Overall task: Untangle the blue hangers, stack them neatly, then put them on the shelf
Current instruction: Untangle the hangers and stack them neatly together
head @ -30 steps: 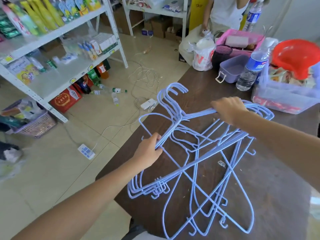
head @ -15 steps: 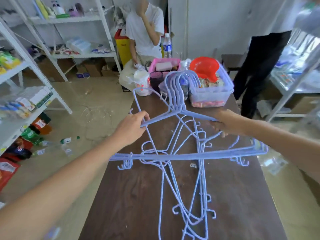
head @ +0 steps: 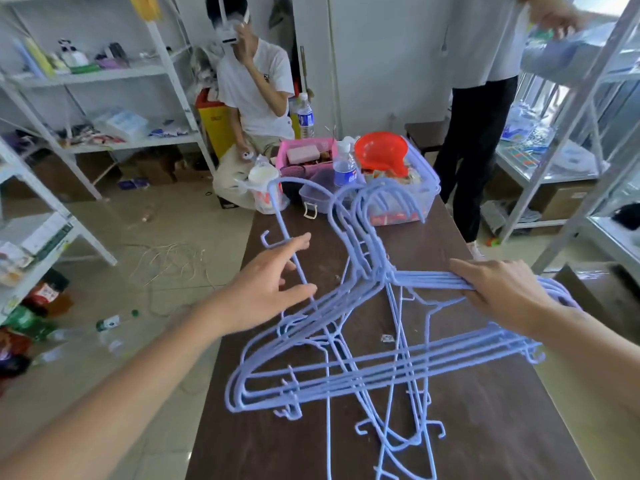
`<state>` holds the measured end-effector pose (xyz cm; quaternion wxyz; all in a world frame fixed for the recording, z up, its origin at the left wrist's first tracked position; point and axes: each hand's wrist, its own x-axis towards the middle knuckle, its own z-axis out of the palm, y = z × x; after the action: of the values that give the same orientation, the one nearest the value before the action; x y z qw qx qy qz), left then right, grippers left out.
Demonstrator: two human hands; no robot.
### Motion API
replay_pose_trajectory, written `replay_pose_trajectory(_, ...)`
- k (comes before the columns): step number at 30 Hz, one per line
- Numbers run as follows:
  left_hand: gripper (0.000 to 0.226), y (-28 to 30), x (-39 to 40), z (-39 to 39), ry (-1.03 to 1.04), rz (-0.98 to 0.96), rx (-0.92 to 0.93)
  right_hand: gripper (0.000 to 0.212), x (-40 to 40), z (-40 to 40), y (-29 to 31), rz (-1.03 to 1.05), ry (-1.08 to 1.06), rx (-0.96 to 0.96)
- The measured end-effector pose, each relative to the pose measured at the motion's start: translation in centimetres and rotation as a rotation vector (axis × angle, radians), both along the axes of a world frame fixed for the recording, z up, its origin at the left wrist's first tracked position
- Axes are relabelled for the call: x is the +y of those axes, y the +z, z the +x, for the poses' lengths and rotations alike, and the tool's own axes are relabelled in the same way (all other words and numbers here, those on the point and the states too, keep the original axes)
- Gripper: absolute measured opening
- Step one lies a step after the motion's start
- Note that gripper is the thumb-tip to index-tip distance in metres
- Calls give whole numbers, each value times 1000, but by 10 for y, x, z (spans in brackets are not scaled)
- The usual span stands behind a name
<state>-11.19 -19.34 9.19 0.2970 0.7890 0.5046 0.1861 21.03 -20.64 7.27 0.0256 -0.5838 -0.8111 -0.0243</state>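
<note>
Left hand [head: 266,289] now off hangers [head: 346,368]

It looked like a little shop or its stock room. White metal shelves [head: 104,74] stood along the walls, full of small packs and bottles, and cardboard boxes [head: 561,199] sat under them. A long brown table [head: 485,427] held plastic tubs [head: 408,199] of bits and bobs.

text: none legible | bottle labels [head: 347,175]: blurred
</note>
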Motion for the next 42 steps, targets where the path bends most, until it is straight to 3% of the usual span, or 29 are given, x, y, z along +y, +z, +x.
replay_pose_trajectory(4,40,-7,-16,-3,165,68,-399,38,-14,-1,4,217,78,-38)
replay_pose_trajectory(8,39,-15,-16,7,260,131,-541,37,-21,-5,4,183,27,16)
replay_pose_trajectory(11,40,-14,-12,8,247,144,-562,26,-22,-3,4,162,-16,38)
replay_pose_trajectory(16,41,-1,-8,5,215,178,-596,31,-26,-2,17,164,-28,-15)
replay_pose_trajectory(23,45,35,-5,-16,201,474,-481,12,-31,7,22,218,-23,5)
replay_pose_trajectory(27,33,65,14,-61,327,634,-431,35,-37,22,17,276,-13,53)
replay_pose_trajectory(29,32,75,23,-81,412,629,-432,35,-39,32,9,285,-52,28)
replay_pose_trajectory(31,33,81,29,-94,485,600,-452,19,-43,41,0,249,-142,-6)
replay_pose_trajectory(34,33,84,31,-103,551,593,-500,40,-49,54,-23,146,-280,28)
replay_pose_trajectory(36,31,80,31,-99,577,597,-557,39,-53,55,-31,108,-331,80)
replay_pose_trajectory(42,44,49,46,-60,657,624,-697,30,-65,43,-38,155,-107,237)
